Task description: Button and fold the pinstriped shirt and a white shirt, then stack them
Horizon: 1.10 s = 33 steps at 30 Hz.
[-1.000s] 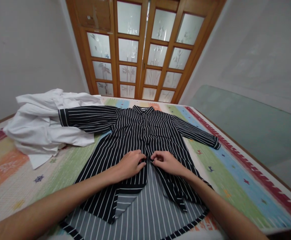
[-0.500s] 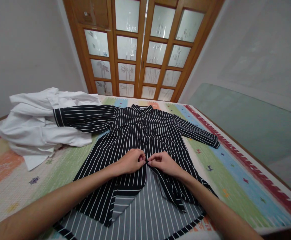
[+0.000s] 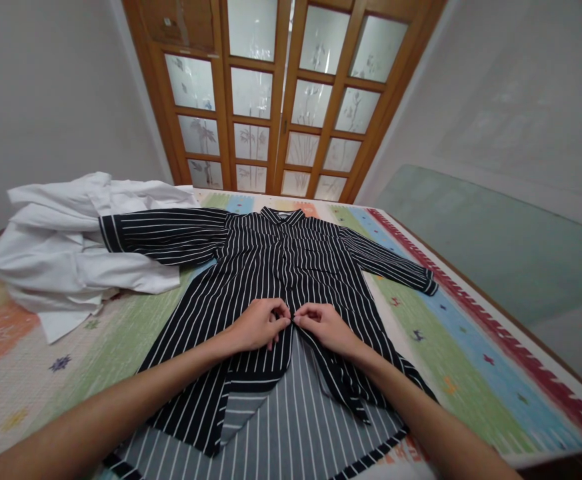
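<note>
A black shirt with white stripes (image 3: 261, 267) lies face up, its collar at the far end and its sleeves spread to both sides. Both hands meet at the front opening, low on the shirt. My left hand (image 3: 263, 323) pinches the edge of the front between thumb and forefinger. Close beside it, my right hand (image 3: 328, 327) pinches the other front edge. Any button between the fingertips is too small to make out. Below the hands the two front panels part, and the grey inner side of the back shows.
A crumpled white cloth garment (image 3: 85, 247) lies at the left, under the shirt's cuff. The patterned bed cover (image 3: 115, 353) spreads beneath everything. A pale green panel (image 3: 495, 247) stands along the right wall. Wooden doors with glass panes (image 3: 275, 100) are at the back.
The fingers of my left hand have shifted slightly, with the lower ones now a little more extended. Both hands stay at the same spot on the shirt. The view has moved slightly.
</note>
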Available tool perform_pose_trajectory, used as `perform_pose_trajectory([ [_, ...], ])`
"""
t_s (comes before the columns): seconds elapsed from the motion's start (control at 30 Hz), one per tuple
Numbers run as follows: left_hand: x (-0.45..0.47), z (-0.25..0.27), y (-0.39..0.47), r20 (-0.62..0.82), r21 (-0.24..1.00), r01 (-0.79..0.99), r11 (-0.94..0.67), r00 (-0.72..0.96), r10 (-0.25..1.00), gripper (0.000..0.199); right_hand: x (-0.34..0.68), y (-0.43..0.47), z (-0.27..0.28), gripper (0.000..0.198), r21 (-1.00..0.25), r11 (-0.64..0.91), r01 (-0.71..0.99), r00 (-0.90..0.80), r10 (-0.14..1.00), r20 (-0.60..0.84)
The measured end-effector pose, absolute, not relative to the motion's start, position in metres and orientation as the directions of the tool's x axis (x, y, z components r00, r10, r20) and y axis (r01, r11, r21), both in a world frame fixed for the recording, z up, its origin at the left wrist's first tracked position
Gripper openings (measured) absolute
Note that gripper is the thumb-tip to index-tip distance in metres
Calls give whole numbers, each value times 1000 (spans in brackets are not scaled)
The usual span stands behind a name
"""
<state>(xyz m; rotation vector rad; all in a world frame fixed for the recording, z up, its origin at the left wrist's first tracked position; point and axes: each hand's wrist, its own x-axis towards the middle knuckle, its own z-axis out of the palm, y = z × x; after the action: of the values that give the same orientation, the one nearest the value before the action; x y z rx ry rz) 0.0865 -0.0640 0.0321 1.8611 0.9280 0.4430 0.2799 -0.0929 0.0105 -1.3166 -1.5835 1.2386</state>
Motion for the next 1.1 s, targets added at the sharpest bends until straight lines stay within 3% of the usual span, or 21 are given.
perform_pose_trajectory([
  [0.3,87,29,-65,-92,931,332,-151,616,783,12,277,-96,19,23,-946,-166,280,-193,955,-225],
  [0.53,88,14,-60,-125,963,266,-53,610,783,9,276,-98,20,19,-952,-111,287,-226,957,-180],
  [0.8,94,14,-60,-265,964,137,227,533,804,7,273,-100,15,21,-951,11,310,-199,979,-53],
  [0.9,94,18,-60,-292,956,134,261,522,801,3,272,-100,12,19,-943,43,330,-189,982,-21],
  [1.1,91,18,-59,-256,966,106,237,551,794,19,270,-103,11,12,-925,128,357,-178,982,66],
])
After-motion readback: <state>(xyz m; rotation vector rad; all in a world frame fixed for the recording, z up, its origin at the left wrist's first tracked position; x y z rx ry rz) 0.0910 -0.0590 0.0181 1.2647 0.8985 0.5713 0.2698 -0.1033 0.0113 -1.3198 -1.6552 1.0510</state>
